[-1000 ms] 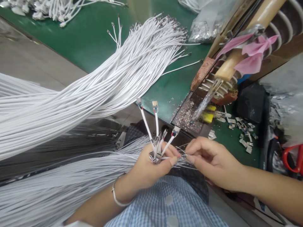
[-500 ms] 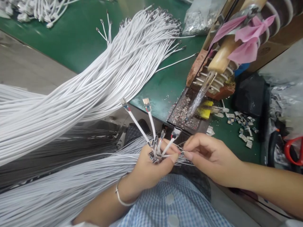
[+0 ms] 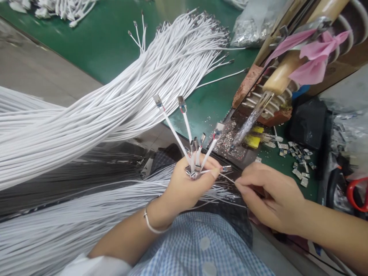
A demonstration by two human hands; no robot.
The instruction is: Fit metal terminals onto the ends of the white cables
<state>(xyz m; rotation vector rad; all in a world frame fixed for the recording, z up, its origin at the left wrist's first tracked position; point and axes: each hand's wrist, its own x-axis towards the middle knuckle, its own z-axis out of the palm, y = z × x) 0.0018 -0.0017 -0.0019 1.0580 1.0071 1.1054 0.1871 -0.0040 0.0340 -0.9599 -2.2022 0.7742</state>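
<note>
In the middle of the view, my left hand [image 3: 188,186] is closed round several white USB cables [image 3: 175,132]. Their ends fan upward, tipped with bare metal plugs [image 3: 181,101] that show small boards and red wire. One more metal plug [image 3: 227,168] sticks out to the right, past my left fingertips. Just right of it, my right hand [image 3: 267,197] pinches a thin pale cable [image 3: 228,178] stretched between the two hands; the tip inside the right fingers is hidden. Below and left, more loose white cables [image 3: 120,214] hang across my lap.
A thick bundle of white cables [image 3: 123,92] lies over the green table [image 3: 94,46]. Right of it, a soldering iron [image 3: 253,119] with a wooden handle is mounted above a solder-spattered tray [image 3: 227,143]. Loose metal plugs [image 3: 300,163] and red-handled scissors [image 3: 353,195] lie further right.
My right hand has moved right and slightly down, away from my left fingertips, with the thin cable now drawn out between them. The view has shifted a little, and the plugs stand higher.
</note>
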